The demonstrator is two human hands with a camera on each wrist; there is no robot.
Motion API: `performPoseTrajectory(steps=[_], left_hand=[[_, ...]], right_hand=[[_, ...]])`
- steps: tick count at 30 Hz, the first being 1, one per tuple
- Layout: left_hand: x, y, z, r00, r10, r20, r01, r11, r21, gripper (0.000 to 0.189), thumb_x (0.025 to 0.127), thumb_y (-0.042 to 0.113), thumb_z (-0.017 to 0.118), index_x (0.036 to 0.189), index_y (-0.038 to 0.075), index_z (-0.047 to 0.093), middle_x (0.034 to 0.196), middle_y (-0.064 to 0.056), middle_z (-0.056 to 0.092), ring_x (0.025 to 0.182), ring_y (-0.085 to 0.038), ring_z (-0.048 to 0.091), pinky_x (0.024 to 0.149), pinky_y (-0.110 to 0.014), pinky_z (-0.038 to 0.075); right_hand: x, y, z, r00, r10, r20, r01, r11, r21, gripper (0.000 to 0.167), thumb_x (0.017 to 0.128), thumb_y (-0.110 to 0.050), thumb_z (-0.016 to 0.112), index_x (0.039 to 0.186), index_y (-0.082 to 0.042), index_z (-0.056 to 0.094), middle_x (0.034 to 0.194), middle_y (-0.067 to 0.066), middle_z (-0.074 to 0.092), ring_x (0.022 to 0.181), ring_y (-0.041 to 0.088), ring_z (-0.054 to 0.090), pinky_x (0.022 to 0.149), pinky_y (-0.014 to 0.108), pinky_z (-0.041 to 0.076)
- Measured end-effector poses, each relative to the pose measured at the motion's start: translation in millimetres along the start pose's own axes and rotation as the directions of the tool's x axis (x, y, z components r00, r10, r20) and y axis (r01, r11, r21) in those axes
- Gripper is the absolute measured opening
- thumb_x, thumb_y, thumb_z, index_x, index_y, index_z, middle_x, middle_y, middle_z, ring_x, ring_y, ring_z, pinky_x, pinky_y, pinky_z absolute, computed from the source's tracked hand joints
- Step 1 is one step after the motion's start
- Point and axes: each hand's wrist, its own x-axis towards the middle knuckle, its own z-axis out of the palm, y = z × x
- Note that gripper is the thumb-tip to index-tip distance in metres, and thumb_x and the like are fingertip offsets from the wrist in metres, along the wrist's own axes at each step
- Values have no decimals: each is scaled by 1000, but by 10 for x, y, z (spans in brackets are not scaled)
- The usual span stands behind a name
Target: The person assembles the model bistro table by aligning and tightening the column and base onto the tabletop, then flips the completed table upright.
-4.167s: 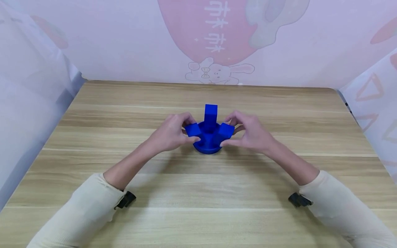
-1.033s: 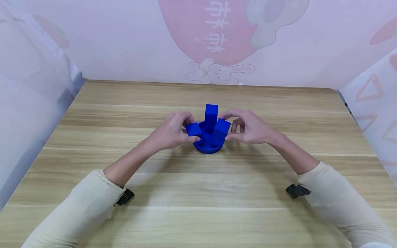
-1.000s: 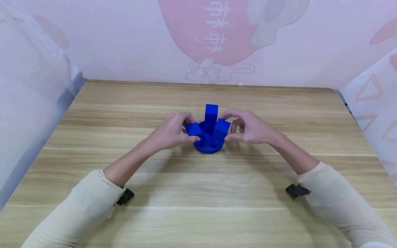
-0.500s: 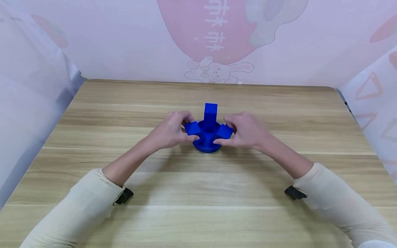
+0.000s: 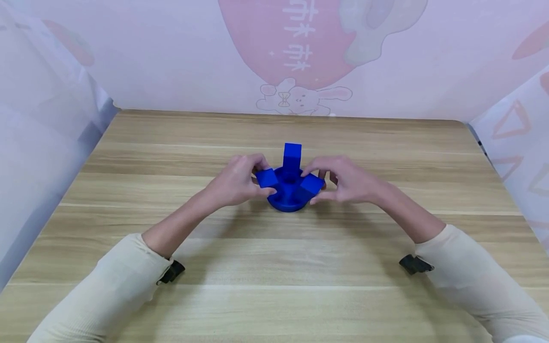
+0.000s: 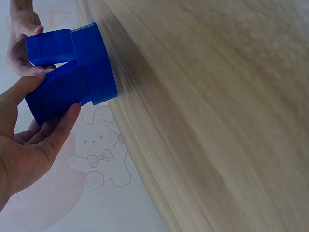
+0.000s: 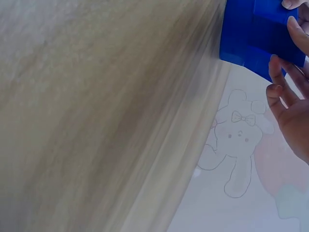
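A blue round base [image 5: 288, 206] sits mid-table, with three blue square-ended blocks rising from it. The back block [image 5: 292, 156] stands upright. Thumb and fingers of my left hand [image 5: 236, 183] pinch the left block [image 5: 267, 178], which leans outward. On the other side, my right hand [image 5: 349, 181] holds the right block [image 5: 312, 185] between thumb and index finger, and this block tilts outward too. The left wrist view has the base [image 6: 99, 67] side-on at the tabletop, with the left block [image 6: 60, 92] between my fingers. Part of the right hand [image 7: 297, 121] shows in the right wrist view.
The wood-grain table [image 5: 274, 267] stretches around the base on all sides. A pale printed backdrop [image 5: 171, 57] stands along the back edge, and white sheets [image 5: 38, 119] hang at the sides. Black devices [image 5: 171, 272] sit at both sleeve cuffs.
The right block stood steeper a second ago, and its top has swung outward to the right. My right hand has shifted its fingers around it. The left hand and left block stay put.
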Motion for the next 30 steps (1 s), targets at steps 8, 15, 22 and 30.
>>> performPoseTrajectory(steps=[8, 15, 22, 30], left_hand=[[-2, -9, 8, 1000, 13, -19, -12, 1000, 9, 34, 80, 15, 90, 100, 0, 67, 94, -11, 73, 85, -28, 67, 74, -35, 57], [-10, -10, 17, 1000, 0, -15, 1, 1000, 11, 35, 80, 15, 90, 100, 0, 66, 94, -11, 72, 86, -29, 66, 75, -35, 57], [-7, -9, 26, 1000, 5, -21, -5, 1000, 3, 34, 80, 14, 90, 100, -1, 67, 94, -12, 73, 86, -30, 68, 75, -36, 58], [-7, -6, 25, 1000, 5, -25, -5, 1000, 4, 34, 79, 14, 90, 99, -2, 67, 93, -12, 73, 82, -27, 66, 72, -34, 57]], right_hand=[[16, 27, 13, 998, -55, -8, 54, 998, -36, 50, 78, -18, 93, 118, 0, 69, 115, 10, 74, 75, 24, 62, 54, 30, 49], [-27, -62, 97, 996, 61, -71, -66, 996, -59, 51, 79, -20, 91, 118, 3, 68, 107, 11, 75, 79, 20, 67, 59, 32, 57], [-45, -294, 228, 942, 243, -231, -269, 959, -89, 35, 80, -22, 89, 94, 0, 65, 81, 8, 73, 65, 14, 67, 59, 27, 57], [-37, -355, 261, 925, 281, -256, -316, 942, -110, 33, 83, -24, 86, 88, 0, 64, 74, 10, 71, 55, 12, 61, 51, 26, 53]])
